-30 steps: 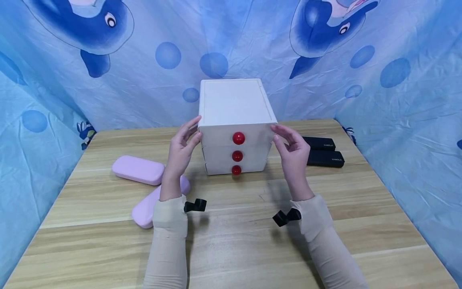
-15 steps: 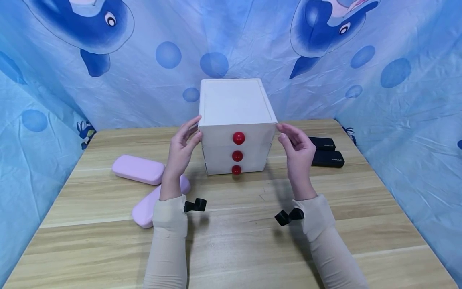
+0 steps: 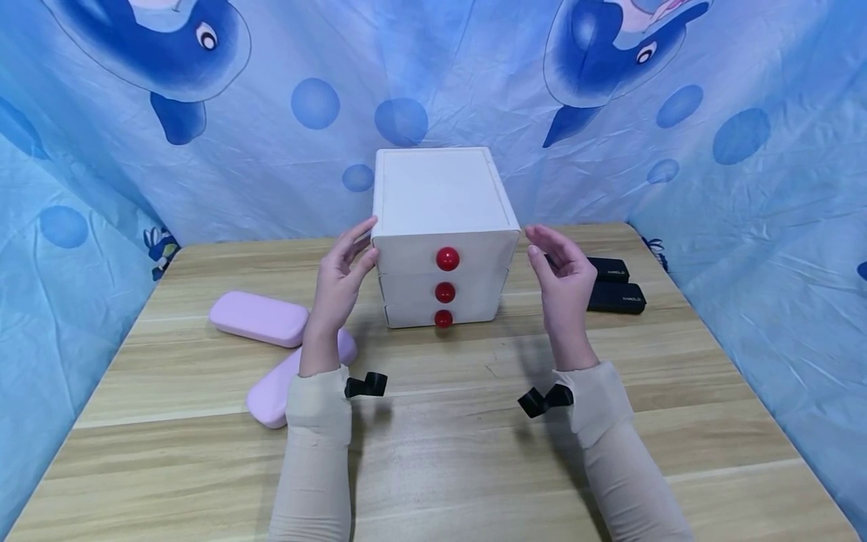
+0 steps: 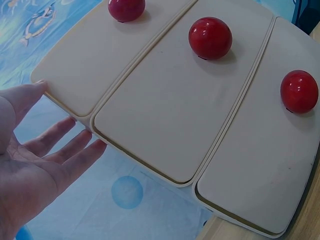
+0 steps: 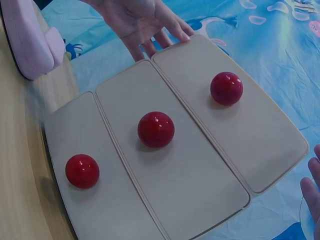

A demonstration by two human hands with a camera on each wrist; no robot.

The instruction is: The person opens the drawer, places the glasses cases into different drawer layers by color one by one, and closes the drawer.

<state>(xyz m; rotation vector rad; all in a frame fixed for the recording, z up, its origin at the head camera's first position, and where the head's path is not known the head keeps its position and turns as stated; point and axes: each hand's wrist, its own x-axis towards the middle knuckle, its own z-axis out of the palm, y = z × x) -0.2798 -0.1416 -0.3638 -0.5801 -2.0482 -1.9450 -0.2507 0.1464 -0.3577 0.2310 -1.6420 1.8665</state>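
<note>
A white three-drawer cabinet point(image 3: 443, 188) with round red knobs point(image 3: 448, 259) stands at the back middle of the table, its drawers closed. My left hand point(image 3: 342, 278) touches the cabinet's left side near the upper front corner. In the left wrist view, the thumb tip meets the top drawer's edge while the other fingers extend along the cabinet's side. My right hand point(image 3: 567, 290) hovers just off the right side, fingers loosely bent and holding nothing. Only its fingers point(image 5: 311, 192) show at the right edge of the right wrist view, apart from the cabinet.
Two lilac oblong cases point(image 3: 260, 318) lie on the left, one partly behind my left wrist. Beyond my right hand are two black cases point(image 3: 616, 298) with small lettering. A blue dolphin-print cloth point(image 3: 447, 68) hangs behind the wooden table point(image 3: 447, 467).
My right hand has let go of the cabinet's upper right corner and moved a little to the right. My left hand and the cabinet have stayed in place.
</note>
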